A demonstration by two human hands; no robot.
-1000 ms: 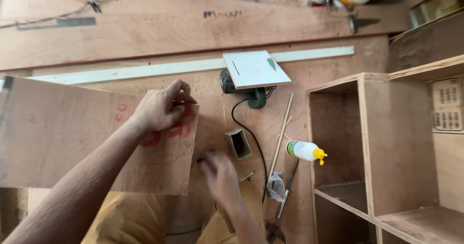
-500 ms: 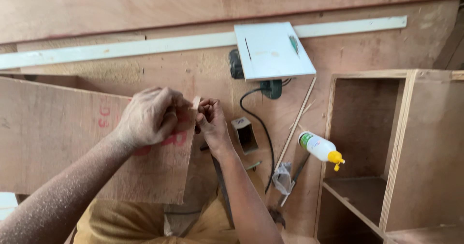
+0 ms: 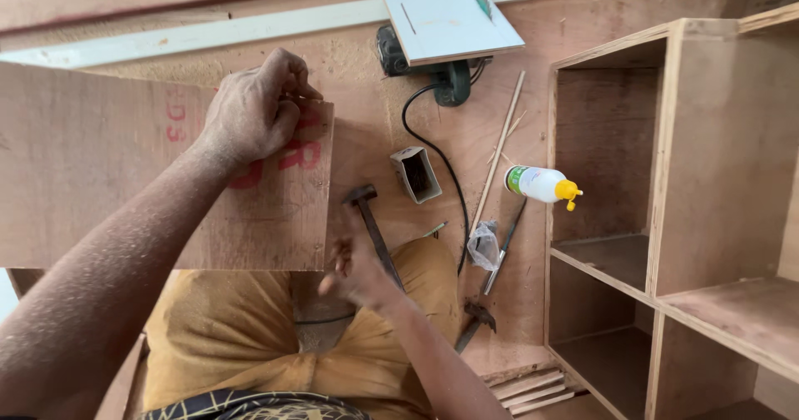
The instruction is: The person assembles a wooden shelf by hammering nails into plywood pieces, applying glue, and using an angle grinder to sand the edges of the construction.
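A plywood board with red stamped marks stands on edge in front of me. My left hand rests on its upper right corner, fingertips pinched together at the top edge; whatever is between them is too small to see. My right hand, blurred, is lower down over my lap and closed around the handle of a hammer. The hammer's dark head points up, just right of the board's edge.
A small open box of nails, a white glue bottle with a yellow cap, a thin stick and a plastic bag lie on the plywood floor. A corded power tool sits beyond. An open wooden cabinet stands to the right.
My right hand left the board's top corner, where it met the left fingers, and dropped to the hammer. The left hand stays at the corner. The view has shifted left.
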